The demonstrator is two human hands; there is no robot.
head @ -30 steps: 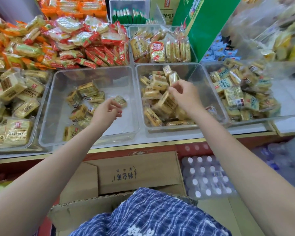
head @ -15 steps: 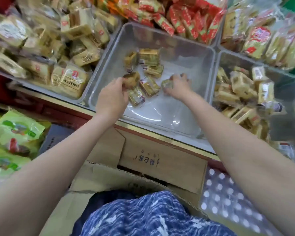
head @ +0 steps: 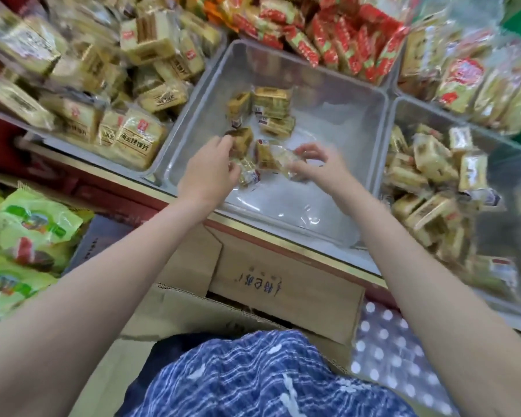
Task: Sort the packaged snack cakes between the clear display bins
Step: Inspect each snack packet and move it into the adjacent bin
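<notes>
Leftmost on the counter sat a bin [head: 151,173] heaped with large yellow packets. Beside it, over the nearly bare middle bin [head: 382,139], my left hand [head: 208,173] curled around a brown snack cake [head: 241,141], and my right hand [head: 322,167] pinched a clear-wrapped cake [head: 283,158] between thumb and fingers. Further right, the next bin [head: 494,152] held a heap of similar cakes.

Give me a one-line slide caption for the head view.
Both hands, left and right, gather packaged snack cakes from the nearly empty middle clear bin.
</notes>
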